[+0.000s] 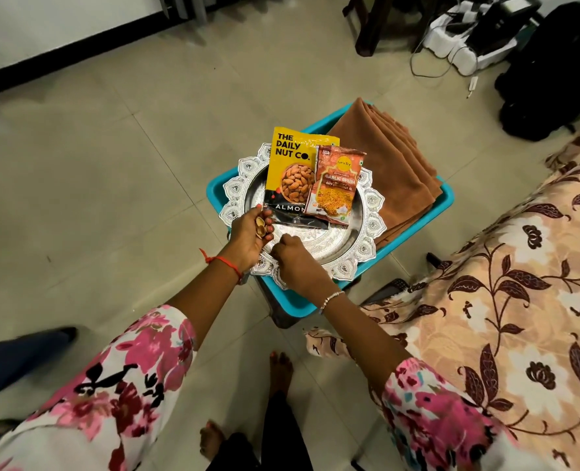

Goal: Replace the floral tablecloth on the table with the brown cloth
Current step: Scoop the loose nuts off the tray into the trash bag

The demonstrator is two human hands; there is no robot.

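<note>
Hiding tray rim: both hands.

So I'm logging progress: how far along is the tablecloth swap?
Early. Done: silver tray with snack packets sits on the teal stool. In hand: both hands at the tray. Left: floral tablecloth still on; folded brown cloth unused.

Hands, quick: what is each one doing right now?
Left hand: closed on nut shells.
Right hand: fingers curled at the silver tray; grip on anything cannot be told.
</note>
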